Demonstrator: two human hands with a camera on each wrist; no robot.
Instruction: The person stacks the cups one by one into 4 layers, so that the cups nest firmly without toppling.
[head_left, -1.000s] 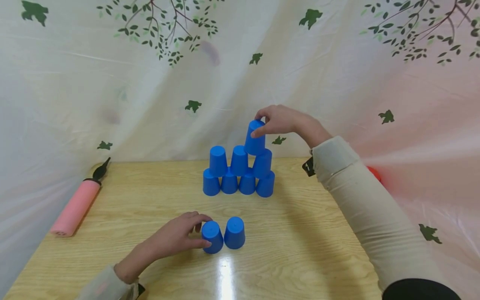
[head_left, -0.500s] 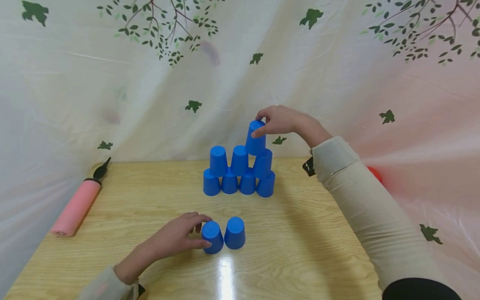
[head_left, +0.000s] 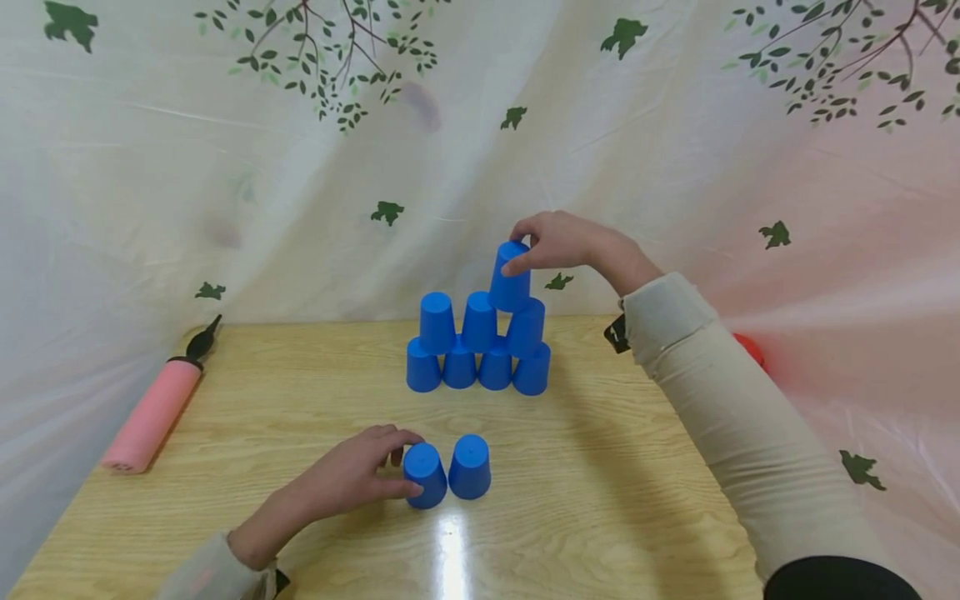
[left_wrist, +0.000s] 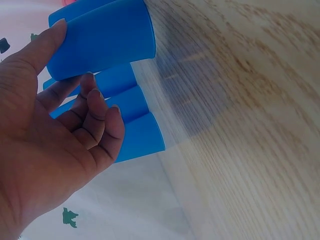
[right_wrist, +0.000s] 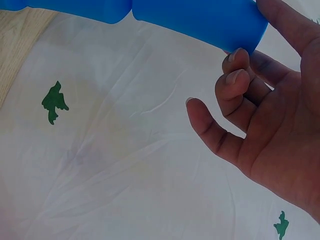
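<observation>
In the head view, blue cups stand upside down in a stack near the back of the table: a bottom row of several cups [head_left: 460,367] and a second row of three cups [head_left: 437,321]. My right hand [head_left: 558,240] pinches another blue cup [head_left: 510,287] between thumb and fingers, its rim over the right part of the second row. Nearer the front, my left hand [head_left: 360,467] holds a blue cup [head_left: 426,477] by its upper part, thumb on the near side. Close at its right stands one more blue cup [head_left: 470,468]. The left wrist view shows the held cup [left_wrist: 107,37] with its rim toward the wood.
A pink hand pump [head_left: 153,415] with a black nozzle lies at the table's left. Behind the wooden table [head_left: 315,375] hangs a pale curtain [head_left: 300,183] with leaf prints. Something red [head_left: 750,348] shows partly behind the right sleeve [head_left: 720,400].
</observation>
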